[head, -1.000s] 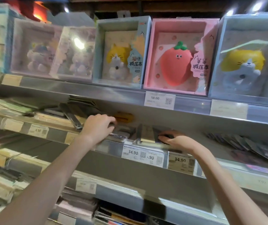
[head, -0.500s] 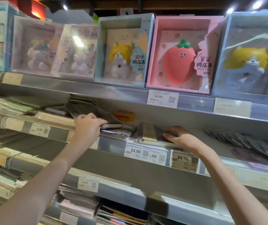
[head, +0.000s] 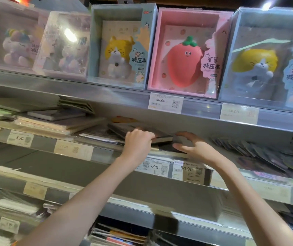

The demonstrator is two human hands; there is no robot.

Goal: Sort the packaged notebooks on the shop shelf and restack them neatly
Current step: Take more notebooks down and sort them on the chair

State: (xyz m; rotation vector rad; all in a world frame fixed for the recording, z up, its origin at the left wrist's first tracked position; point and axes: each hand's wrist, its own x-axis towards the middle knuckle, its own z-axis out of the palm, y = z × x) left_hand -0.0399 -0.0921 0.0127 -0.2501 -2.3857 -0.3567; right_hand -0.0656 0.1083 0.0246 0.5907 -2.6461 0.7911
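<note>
My left hand (head: 137, 142) grips the near edge of a dark packaged notebook (head: 117, 129) that lies flat on the middle shelf (head: 43, 143). Its right end reaches my right hand (head: 190, 145). My right hand curls round a small stack of dark notebooks (head: 177, 139) at the shelf's front, thumb on top and fingers underneath. The two hands are almost touching. Shadow hides the back of the shelf behind them.
Boxed squishy-toy notebooks fill the top shelf: a cat box (head: 121, 48), a pink strawberry box (head: 186, 54), another cat box (head: 269, 59). Loose pale notebooks (head: 50, 118) pile at the left, dark fanned packets (head: 259, 153) at the right. Price labels (head: 166, 102) line the shelf edges.
My left hand has carried the dark notebook to the right along the shelf until it meets the stack under my right hand. The view has shifted closer.
</note>
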